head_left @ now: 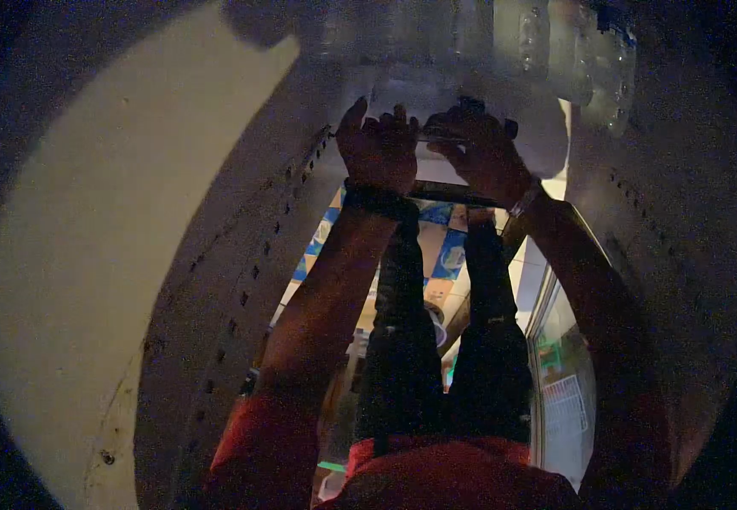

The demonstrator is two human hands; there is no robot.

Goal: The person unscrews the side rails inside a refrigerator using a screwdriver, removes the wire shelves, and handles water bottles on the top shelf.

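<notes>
Close two-handed work is apparently in hand, a small dark object (471, 105) being seen at the right hand (486, 157), with the left hand (379, 155) held bent nearby; whether either grip is closed cannot be told, and steady finger placement is probably called for next.

From where I stand, the thing at the hands is a thin, dark strip (443, 140) — narrow, roughly straight and lying nearly level across, just in front of a pale, smooth surface (402, 92). It spans the gap between the left hand (378, 151) and the right hand (480, 146), its right part hidden by the fingers. A small dark block (472, 104) sticks up just beyond the right knuckles, and a rounded dark knob (511, 129) shows beside them — whether all three join, the gloom hides.
</notes>
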